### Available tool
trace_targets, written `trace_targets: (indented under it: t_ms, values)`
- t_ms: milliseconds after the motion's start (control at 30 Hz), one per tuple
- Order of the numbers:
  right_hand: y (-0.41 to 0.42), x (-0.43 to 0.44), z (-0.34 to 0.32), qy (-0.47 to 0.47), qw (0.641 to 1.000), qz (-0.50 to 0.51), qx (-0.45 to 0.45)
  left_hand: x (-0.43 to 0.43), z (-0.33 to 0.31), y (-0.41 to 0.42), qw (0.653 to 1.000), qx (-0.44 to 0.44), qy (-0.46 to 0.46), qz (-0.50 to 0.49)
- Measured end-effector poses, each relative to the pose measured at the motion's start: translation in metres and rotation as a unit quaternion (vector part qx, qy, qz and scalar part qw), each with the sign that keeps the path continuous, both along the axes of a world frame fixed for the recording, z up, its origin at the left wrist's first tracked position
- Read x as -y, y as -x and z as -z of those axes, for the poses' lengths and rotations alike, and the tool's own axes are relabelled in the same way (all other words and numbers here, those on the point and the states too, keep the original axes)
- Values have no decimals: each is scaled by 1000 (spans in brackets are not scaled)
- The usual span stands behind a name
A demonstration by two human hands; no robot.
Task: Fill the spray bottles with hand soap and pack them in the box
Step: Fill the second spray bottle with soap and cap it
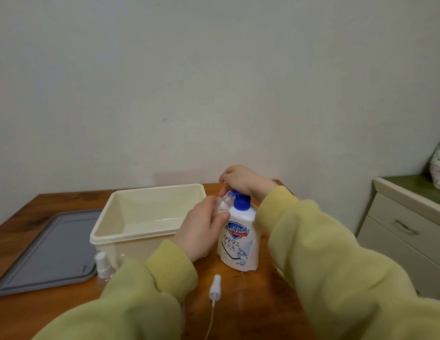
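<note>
Dim, flat indoor light, greenish cast; faint shadow beyond far edge of worktop (253,290); soft focus, bowed corners.

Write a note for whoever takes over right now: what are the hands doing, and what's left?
Left hand: holds the open spray bottle, mouth at the blue pump.
Right hand: curled over that pump on the soap bottle.
Spray head lies on the table; a capped spray bottle stands before the box; grey lid beside it.
Nothing packed yet.
Left: fill, cap, pack bottles.

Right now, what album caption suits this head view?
Left hand holds an uncapped spray bottle at the Safeguard soap pump, right hand pressing its top, beside the cream box.
</note>
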State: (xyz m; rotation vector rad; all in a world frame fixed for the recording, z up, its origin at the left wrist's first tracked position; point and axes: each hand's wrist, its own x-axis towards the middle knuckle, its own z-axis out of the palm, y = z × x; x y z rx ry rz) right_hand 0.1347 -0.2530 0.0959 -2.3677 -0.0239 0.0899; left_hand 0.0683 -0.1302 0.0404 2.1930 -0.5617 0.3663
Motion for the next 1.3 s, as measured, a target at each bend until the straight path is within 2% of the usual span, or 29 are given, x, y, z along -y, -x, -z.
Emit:
trace_targets:
  t_ms: [267, 433, 767, 1000, 1200, 1300]
  values:
    - [-1, 2, -8, -13, 1000, 4, 0, 0, -6, -4, 1000, 18, 2, 9]
    - [0, 0, 5, -35, 999, 19, -32, -2, 2, -2, 1000, -2, -20, 10]
    - [1, -5, 4, -43, 998, 35, -15, -3, 3, -3, 1000, 5, -8, 19]
    - [0, -5, -10, -2, 1000, 13, -11, -4, -4, -4, 1000, 20, 0, 19]
    - [-1, -8, 3, 18, 999, 31, -16, -5, 2, 0, 1000, -14, -16, 12]
    - [-1, -8, -6, 13, 1000, 24, -8, -6, -5, -1, 1000, -2, -11, 17]
